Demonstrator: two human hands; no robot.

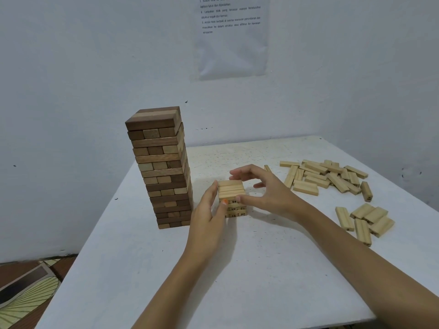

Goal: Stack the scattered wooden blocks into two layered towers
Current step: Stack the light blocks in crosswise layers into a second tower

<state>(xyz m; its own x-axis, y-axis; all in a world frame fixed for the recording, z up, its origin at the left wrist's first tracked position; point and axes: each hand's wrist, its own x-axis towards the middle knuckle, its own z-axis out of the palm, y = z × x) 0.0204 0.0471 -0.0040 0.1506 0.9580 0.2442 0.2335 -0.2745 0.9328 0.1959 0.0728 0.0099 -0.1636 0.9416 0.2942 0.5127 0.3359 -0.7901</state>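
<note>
pale stack (234, 198) right of dark tower (161, 167) | squared by flat left hand (209, 210), spread right hand (268, 191) | risk: layers skewed by uneven push

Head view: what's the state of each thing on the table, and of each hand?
dark block tower: standing tall, untouched.
pale block stack: low, between both hands.
loose pale blocks: scattered flat at right.
left hand: flat against stack's left side.
right hand: arched beside stack, thumb touching.

The printed sheet (231, 43) at top centre is cut off by the upper edge, its text too blurred to read. The left hand (209, 213) hides the left face of the short tower (234, 193) and some end numbers. The desk (166, 269) runs off the lower edge.
</note>
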